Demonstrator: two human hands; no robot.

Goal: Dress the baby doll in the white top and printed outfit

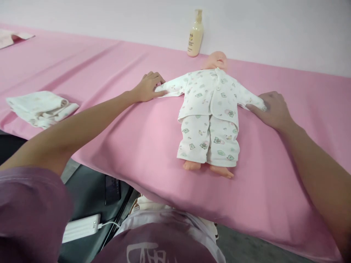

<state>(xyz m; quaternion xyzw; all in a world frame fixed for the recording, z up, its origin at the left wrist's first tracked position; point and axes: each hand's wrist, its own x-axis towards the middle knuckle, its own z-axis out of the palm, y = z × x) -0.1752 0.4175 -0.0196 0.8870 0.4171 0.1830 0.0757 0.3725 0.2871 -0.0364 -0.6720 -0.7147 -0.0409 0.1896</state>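
Observation:
A baby doll (218,60) lies on its back on the pink-covered table, its head toward the wall and bare feet toward me. It wears a white printed jacket (203,93), buttoned near the neck, and matching trousers (219,142). My left hand (149,87) pinches the cuff of the sleeve on the left side, and the sleeve is stretched outward. On the other side my right hand (274,109) is closed around the end of the opposite sleeve. Both sleeve ends hide the doll's hands.
A pump bottle (195,38) of cream-coloured liquid stands by the wall behind the doll's head. Folded white printed cloth (41,107) lies at the left. Below the table edge are a black phone (112,190) and a white power bank (82,228) with a cable.

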